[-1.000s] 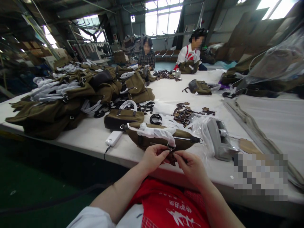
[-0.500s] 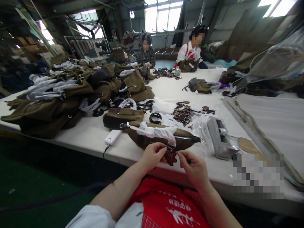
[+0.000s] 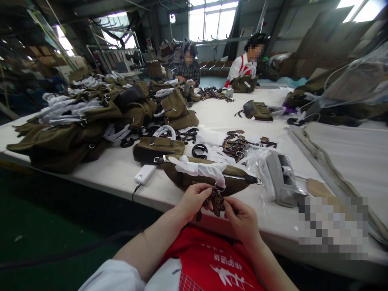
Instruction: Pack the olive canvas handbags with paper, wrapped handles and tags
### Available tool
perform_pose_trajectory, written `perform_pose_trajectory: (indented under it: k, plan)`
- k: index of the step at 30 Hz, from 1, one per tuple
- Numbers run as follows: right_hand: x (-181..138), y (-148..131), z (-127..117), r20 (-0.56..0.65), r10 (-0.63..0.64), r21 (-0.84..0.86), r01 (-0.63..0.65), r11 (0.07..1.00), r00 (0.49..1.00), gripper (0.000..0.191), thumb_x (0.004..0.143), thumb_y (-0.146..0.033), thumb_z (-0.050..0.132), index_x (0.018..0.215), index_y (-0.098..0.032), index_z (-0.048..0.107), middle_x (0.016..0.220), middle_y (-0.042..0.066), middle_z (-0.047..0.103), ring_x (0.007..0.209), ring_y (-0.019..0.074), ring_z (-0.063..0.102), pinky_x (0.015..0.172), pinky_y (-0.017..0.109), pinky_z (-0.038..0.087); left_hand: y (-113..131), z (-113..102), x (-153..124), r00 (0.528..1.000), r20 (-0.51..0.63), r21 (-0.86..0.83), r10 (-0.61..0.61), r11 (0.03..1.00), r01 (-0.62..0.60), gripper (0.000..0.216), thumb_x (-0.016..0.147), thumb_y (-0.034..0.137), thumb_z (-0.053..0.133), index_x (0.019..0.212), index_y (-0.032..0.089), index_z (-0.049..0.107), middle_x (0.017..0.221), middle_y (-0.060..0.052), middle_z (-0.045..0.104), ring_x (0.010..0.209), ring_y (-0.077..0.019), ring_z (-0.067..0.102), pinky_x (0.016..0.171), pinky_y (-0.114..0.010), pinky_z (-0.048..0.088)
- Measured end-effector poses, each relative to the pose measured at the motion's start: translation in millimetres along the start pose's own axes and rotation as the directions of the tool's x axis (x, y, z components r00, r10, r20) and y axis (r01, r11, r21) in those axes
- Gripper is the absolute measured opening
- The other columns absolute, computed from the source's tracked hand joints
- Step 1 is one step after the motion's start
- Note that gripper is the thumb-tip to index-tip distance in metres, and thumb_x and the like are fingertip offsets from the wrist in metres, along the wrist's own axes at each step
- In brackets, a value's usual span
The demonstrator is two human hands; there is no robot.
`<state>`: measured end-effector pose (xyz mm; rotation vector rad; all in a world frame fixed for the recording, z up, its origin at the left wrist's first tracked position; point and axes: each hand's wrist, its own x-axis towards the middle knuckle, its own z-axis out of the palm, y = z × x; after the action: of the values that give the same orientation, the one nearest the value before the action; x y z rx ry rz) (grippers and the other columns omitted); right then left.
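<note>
Between my hands hangs a leopard-patterned bag charm, joined by a ring to the wrapped handle of an olive handbag. My left hand is closed on the charm's left side, thumb on top. With thumb and fingers together, my right hand pinches its right edge. The handbag lies on the table just beyond my hands, its zip facing up and its handle covered in white wrapping. A small dark piece dangles below my left fingers; what it is I cannot tell.
A white power bank with a cable lies left of the handbag, near another olive bag. Loose charms are heaped beyond. At right stands a grey tape dispenser-like device. Many bags pile at left. Two people sit across the table.
The charm has turned, its face now showing lighter leopard spots instead of reddish brown. My right hand has shifted slightly down and inward. The whole view has moved a little.
</note>
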<state>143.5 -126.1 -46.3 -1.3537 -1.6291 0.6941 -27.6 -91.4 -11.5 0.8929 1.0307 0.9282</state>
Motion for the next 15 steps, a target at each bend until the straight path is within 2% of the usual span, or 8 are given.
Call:
perform_pose_trajectory:
  k: [4, 7, 11, 15]
  plan:
    - [-0.5, -1.6, 6.5, -0.003, -0.006, 0.003, 0.006, 1.000, 1.000, 0.027, 0.090, -0.034, 0.053, 0.087, -0.019, 0.075, 0.065, 0.003, 0.071, 0.051, 0.0148, 0.063, 0.051, 0.023, 0.049, -4.2, -3.8, -0.2, 0.997, -0.028, 0.159, 0.073, 0.985, -0.067, 0.036, 0.075, 0.045, 0.067, 0.089, 0.011, 0.069, 0.057, 0.001, 0.061, 0.039, -0.0071, 0.051, 0.040, -0.018, 0.037]
    - [1.8, -5.6, 7.1, 0.005, 0.012, 0.018, -0.013, 1.000, 1.000, 0.027, 0.089, -0.035, 0.054, 0.087, -0.019, 0.075, 0.065, 0.003, 0.071, 0.051, 0.0154, 0.063, 0.051, 0.023, 0.049, -6.1, -4.9, -0.9, 0.989, -0.026, 0.251, 0.143, 0.959, -0.132, 0.034, 0.077, 0.045, 0.066, 0.088, 0.013, 0.070, 0.064, -0.001, 0.065, 0.043, -0.0084, 0.054, 0.042, -0.020, 0.043]
    - [7.3, -10.1, 5.5, 0.035, 0.039, 0.063, -0.041, 0.997, 0.999, 0.026, 0.089, -0.035, 0.054, 0.089, -0.019, 0.075, 0.068, 0.003, 0.073, 0.052, 0.0156, 0.064, 0.051, 0.023, 0.050, -4.0, -2.9, -3.2, 0.989, 0.006, 0.248, 0.145, 0.958, -0.142, 0.035, 0.078, 0.048, 0.066, 0.084, 0.014, 0.072, 0.066, -0.002, 0.067, 0.048, -0.0104, 0.057, 0.047, -0.021, 0.048]
    - [12.5, -10.2, 4.7, 0.073, 0.040, 0.072, -0.045, 0.996, 0.997, 0.028, 0.091, -0.037, 0.053, 0.087, -0.019, 0.074, 0.075, 0.005, 0.075, 0.063, 0.0178, 0.067, 0.059, 0.025, 0.053, -2.5, -1.6, -2.9, 0.986, -0.038, 0.276, 0.164, 0.950, -0.148, 0.042, 0.081, 0.054, 0.061, 0.072, 0.014, 0.072, 0.058, -0.002, 0.065, 0.049, -0.0116, 0.057, 0.048, -0.021, 0.046]
